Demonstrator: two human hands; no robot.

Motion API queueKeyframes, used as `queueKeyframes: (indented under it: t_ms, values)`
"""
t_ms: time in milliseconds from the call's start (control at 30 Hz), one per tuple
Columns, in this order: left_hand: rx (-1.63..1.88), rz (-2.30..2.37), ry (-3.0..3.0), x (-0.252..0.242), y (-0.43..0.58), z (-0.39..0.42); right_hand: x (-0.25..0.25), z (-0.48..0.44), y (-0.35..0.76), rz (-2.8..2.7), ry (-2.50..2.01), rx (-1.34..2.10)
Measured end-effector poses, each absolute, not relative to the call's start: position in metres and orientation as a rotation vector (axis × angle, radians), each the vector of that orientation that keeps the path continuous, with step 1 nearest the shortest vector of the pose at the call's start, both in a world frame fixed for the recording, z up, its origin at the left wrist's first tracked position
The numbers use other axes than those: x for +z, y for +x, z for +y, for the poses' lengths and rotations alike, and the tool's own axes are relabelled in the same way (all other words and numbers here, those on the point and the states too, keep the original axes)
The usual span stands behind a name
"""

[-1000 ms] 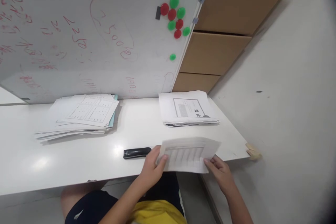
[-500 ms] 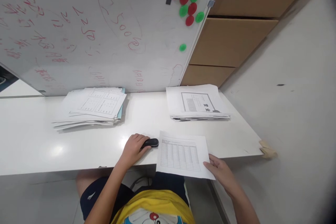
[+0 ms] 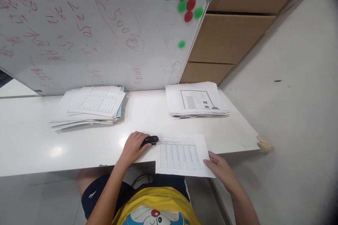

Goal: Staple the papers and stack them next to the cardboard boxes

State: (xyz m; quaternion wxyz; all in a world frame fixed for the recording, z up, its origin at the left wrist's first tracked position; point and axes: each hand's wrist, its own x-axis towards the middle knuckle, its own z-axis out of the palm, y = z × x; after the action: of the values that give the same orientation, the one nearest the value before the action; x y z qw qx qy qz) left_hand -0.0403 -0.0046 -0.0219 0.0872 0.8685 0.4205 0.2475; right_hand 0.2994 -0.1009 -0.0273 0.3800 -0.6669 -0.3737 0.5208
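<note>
My left hand [image 3: 135,147] is wrapped over a black stapler [image 3: 151,139] on the white desk, near its front edge. The front end of the stapler points right, at the upper left corner of a printed sheet [image 3: 181,156] with a table of rows and columns. Whether that corner lies between the jaws, I cannot tell. My right hand [image 3: 218,168] pinches the sheet by its right edge, thumb on top and fingers beneath. The lower part of the sheet sticks out past the desk edge above my lap.
A stack of papers [image 3: 89,107] lies at the back left of the desk [image 3: 144,109], another paper stack [image 3: 196,100] at the back right. Behind stands a whiteboard [image 3: 153,66] with red writing and several round magnets. Cardboard boxes [image 3: 219,38] and a wall [image 3: 295,112] border the right side.
The sheet's left end has lowered and shifted slightly against the stapler, whose lower jaw now shows a little apart. The whole view has shifted slightly.
</note>
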Motion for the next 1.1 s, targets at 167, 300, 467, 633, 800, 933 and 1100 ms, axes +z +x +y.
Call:
queueKeyframes:
  t_ms: [167, 300, 467, 633, 800, 933, 1100]
  values:
    - [0.774, 1.222, 2.583, -0.021, -0.041, -0.005, -0.021, -0.100, 0.294, -0.954, -1.689, 1.308]
    - [0.776, 1.205, 2.584, -0.021, -0.042, -0.005, -0.022, -0.101, 0.295, -0.909, -1.656, 1.311]
    - [0.772, 1.198, 2.631, -0.024, -0.041, -0.005, -0.030, -0.104, 0.298, -0.859, -1.639, 1.289]
    - [0.761, 1.193, 2.648, -0.027, -0.042, -0.004, -0.033, -0.105, 0.300, -0.765, -1.616, 1.233]
    - [0.760, 1.183, 2.660, -0.027, -0.042, -0.004, -0.034, -0.105, 0.298, -0.662, -1.614, 1.189]
    - [0.773, 1.178, 2.673, -0.028, -0.042, -0.005, -0.036, -0.105, 0.295, -0.667, -1.610, 1.225]
    - [0.823, 1.156, 2.707, -0.027, -0.042, -0.005, -0.035, -0.106, 0.294, -0.659, -1.655, 1.260]
